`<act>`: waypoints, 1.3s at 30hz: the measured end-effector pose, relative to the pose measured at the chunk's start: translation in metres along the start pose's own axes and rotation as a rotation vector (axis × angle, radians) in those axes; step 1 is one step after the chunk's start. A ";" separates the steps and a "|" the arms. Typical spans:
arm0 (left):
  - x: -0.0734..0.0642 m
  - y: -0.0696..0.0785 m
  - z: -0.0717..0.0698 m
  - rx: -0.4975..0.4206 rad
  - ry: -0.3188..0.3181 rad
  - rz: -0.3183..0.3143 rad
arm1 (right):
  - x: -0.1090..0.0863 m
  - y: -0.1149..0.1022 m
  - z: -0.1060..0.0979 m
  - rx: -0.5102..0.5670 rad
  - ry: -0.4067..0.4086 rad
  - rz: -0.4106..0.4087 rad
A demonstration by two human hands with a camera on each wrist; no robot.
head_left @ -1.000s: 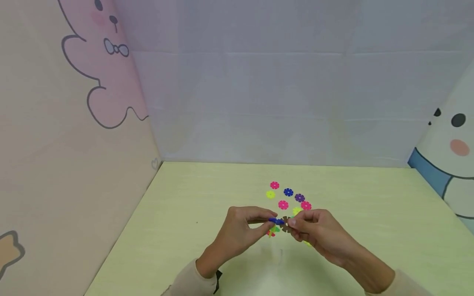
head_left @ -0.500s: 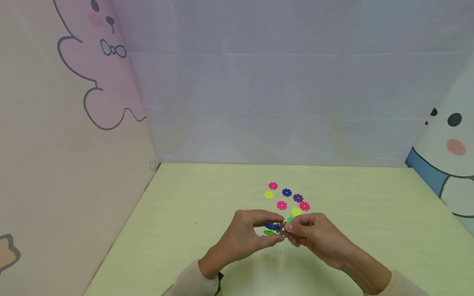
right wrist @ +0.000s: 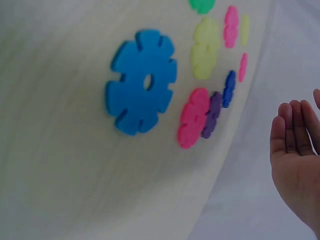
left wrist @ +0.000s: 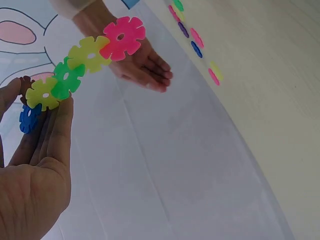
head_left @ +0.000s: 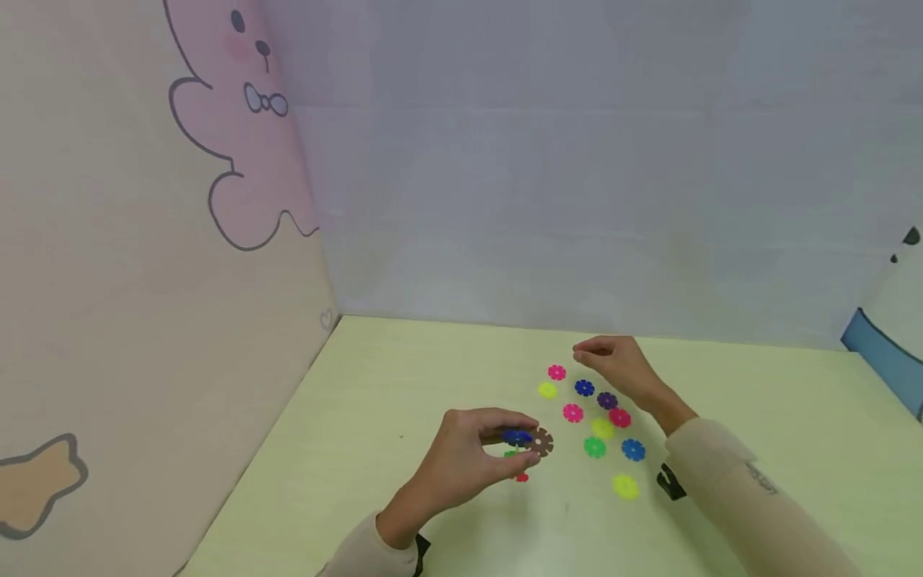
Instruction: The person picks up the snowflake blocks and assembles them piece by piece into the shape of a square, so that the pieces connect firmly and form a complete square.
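Observation:
My left hand [head_left: 457, 453] holds a chain of interlocked slotted plastic discs between thumb and fingers. In the left wrist view the chain runs from a pink disc [left wrist: 131, 46] through a yellow disc [left wrist: 86, 60], a green disc [left wrist: 66, 86] and another yellow disc [left wrist: 44, 100]. A blue disc [left wrist: 29, 120] and a brown disc [left wrist: 24, 89] sit at the hand end, partly covered by it. Fingers together and holding nothing, my right hand [head_left: 623, 373] hovers over the far part of the table, close to a dark blue disc [head_left: 585, 388] and a pink disc [head_left: 557, 373].
Loose discs lie on the pale table [head_left: 433, 361]: a purple one [head_left: 607, 401], a green one [head_left: 594, 447], a blue one [head_left: 634, 449], a yellow one [head_left: 626, 486] and several more. A white cloth wall [head_left: 505, 200] stands behind, a printed wall [head_left: 180, 320] at left.
My right hand has let go of the brown disc and moved away, forward and to the right. The left hand keeps the chain. The head view has turned slightly left.

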State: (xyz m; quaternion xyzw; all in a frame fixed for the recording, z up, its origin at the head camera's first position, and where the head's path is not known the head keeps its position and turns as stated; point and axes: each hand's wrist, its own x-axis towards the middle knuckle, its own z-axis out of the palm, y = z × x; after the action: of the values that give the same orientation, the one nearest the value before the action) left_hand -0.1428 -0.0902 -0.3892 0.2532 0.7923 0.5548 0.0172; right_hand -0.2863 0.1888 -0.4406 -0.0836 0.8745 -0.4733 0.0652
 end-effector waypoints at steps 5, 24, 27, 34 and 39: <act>-0.003 0.003 -0.002 -0.010 -0.013 -0.015 | 0.026 0.027 0.009 -0.178 -0.052 -0.032; -0.002 0.007 -0.006 -0.031 -0.011 -0.021 | 0.037 0.028 0.019 -0.424 -0.108 -0.166; -0.002 0.006 -0.007 -0.033 -0.008 -0.019 | 0.038 0.025 0.019 -0.420 -0.120 -0.107; -0.001 0.005 -0.007 -0.023 -0.023 -0.033 | 0.031 0.027 0.014 -0.324 -0.103 -0.008; 0.003 0.004 -0.007 -0.017 -0.022 -0.011 | 0.021 0.029 0.009 -0.289 -0.078 -0.081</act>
State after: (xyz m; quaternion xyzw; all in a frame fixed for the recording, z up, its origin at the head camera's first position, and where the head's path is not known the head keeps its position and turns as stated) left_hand -0.1456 -0.0940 -0.3822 0.2547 0.7889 0.5584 0.0314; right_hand -0.3074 0.1922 -0.4705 -0.1455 0.9261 -0.3414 0.0674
